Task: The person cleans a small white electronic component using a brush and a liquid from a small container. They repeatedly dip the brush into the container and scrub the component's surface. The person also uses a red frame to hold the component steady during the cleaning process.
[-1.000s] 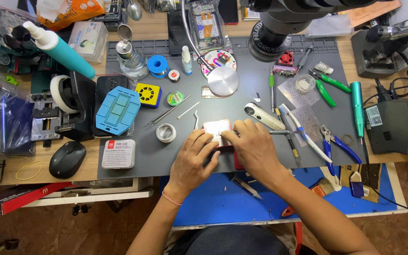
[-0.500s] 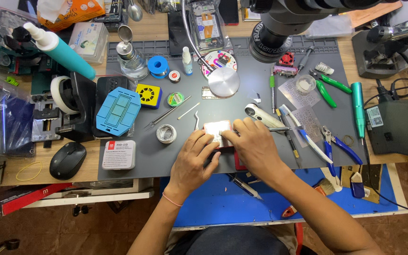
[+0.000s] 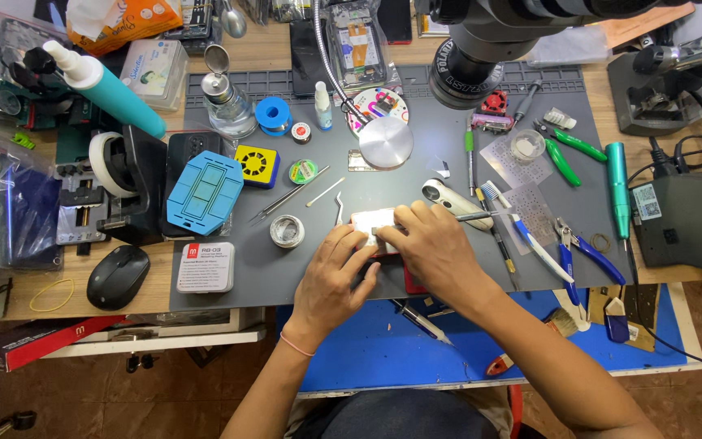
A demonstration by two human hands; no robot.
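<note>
At centre of the grey surface (image 3: 448,162), left hand (image 3: 336,272) and right hand (image 3: 436,248) both clamp a small pale device (image 3: 371,221); slipping seems likely, nudging nearby tweezers (image 3: 340,210).

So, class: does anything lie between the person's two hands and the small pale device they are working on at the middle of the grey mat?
Nothing visible does. The left hand and right hand both rest directly on the pale device; the tweezers lie just beside it, not in the way.
</note>
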